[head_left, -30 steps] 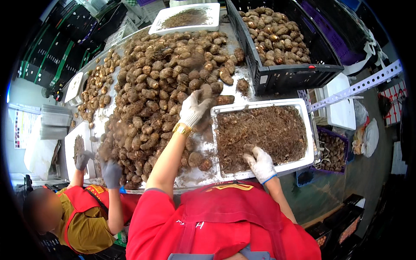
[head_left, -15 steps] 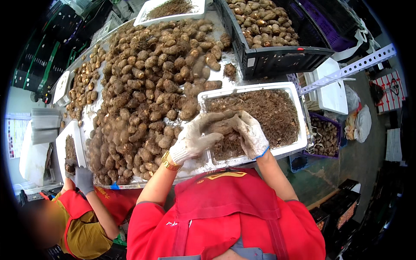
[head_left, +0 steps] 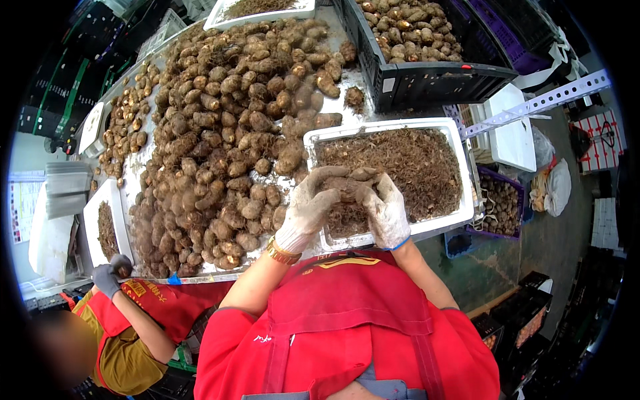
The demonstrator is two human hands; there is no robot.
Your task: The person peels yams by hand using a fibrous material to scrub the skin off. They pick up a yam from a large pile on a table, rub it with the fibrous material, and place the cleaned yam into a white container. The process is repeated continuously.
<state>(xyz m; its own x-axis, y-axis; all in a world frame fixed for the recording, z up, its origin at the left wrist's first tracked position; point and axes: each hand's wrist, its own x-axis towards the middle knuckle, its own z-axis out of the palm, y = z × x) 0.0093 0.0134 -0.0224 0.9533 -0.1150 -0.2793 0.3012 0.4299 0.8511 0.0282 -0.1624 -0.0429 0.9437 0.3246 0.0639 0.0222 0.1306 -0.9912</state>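
While the left hand (head_left: 309, 208) and right hand (head_left: 387, 215) clamp a root (head_left: 346, 188) over the white tray (head_left: 465, 197), it looks firm, light and gritty, best gripped around its middle.

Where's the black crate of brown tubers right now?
In the head view, the black crate stands toward the upper right, just beyond the nearest white tray and right of the big tuber pile.

Both forearms (head_left: 257, 283) angle forward, left hand (head_left: 308, 210) and right hand (head_left: 387, 217) close together, fingers (head_left: 325, 173) curled inward.
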